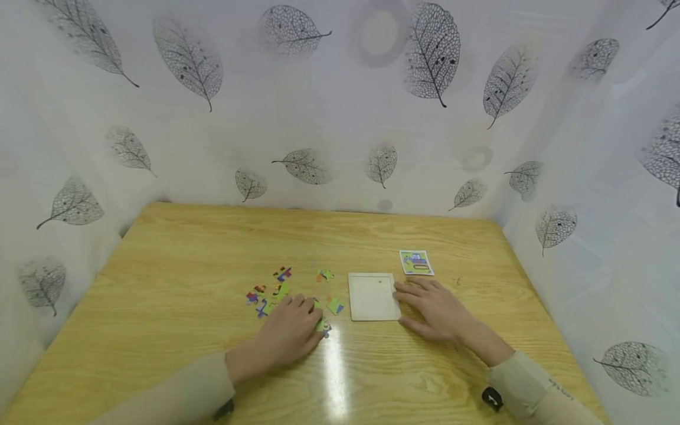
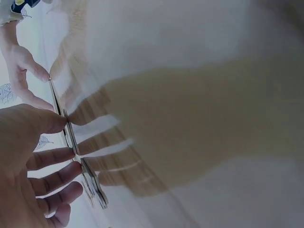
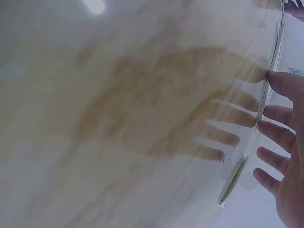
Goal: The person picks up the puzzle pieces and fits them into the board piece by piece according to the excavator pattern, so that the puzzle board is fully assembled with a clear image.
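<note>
A big pale cloth with grey leaf shapes point(image 1: 340, 112) hangs behind the desk and at its sides, maybe to hide the room. The light brown wooden desk point(image 1: 212, 242) is flat and wide, so things can lie spread out on it.

The left hand point(image 1: 289, 330) rests low over some bits, with its fingers softly bent and a little apart. It looks as if it is touching them, but the hand hides some, so I cannot tell which. The right hand point(image 1: 432, 310) has its fingers spread, touching the right edge of the pale, flat, square board point(image 1: 372, 301). I think that is to stop it from sliding.

The board lies between the hands, likely so both can get to it. Past it, near the right hand, a small square card with a white edge and a blue and green picture point(image 1: 417, 262) lies face up, perhaps to be looked at.

The smallest things are the flat, bright puzzle pieces point(image 1: 334, 305). They lie left of the board, near the left hand, probably for easy reach.
</note>
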`<state>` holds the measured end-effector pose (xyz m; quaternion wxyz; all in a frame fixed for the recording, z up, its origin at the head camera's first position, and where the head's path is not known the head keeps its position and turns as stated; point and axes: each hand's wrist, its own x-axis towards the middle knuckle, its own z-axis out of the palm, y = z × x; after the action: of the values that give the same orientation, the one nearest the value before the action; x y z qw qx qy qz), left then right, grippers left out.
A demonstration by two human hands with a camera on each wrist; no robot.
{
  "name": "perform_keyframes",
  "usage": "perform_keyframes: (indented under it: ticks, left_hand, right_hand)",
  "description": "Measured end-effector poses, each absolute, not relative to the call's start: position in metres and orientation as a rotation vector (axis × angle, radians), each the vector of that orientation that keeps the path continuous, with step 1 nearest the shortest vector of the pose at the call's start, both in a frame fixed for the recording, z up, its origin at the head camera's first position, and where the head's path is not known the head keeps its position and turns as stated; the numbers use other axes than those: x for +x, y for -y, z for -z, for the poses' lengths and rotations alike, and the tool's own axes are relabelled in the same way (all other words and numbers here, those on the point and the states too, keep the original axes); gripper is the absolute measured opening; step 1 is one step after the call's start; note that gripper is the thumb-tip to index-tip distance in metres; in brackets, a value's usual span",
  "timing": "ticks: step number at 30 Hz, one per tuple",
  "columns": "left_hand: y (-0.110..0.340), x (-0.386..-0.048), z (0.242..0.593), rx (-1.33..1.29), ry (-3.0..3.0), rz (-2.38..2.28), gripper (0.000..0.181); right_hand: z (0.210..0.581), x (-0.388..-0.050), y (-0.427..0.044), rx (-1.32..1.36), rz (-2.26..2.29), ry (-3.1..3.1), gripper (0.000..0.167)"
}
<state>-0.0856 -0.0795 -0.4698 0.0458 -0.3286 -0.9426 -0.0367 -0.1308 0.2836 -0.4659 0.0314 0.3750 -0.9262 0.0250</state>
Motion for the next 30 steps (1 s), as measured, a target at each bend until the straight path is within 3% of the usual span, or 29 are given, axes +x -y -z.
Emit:
perform_keyframes:
  ticks: [14,24,30]
  left_hand:
    - [0.0791,-0.0866,0.4715,-0.879,2.937,0.329,0.033]
    - [0.0758,-0.0924,0.4739,-0.701,3.012,0.726,0.028]
    - [0.0749,-0.0947,0.4694,-0.65,3.006,0.981,0.015]
  right_hand:
    - [0.4651,-0.1304,-0.2838,1.142,-0.084,2.871,0.055]
    - [0.4651,-0.1306,-0.2829,1.135,-0.058,2.896,0.056]
    - [0.4653,-0.1305,-0.2828,1.12,-0.069,2.907,0.056]
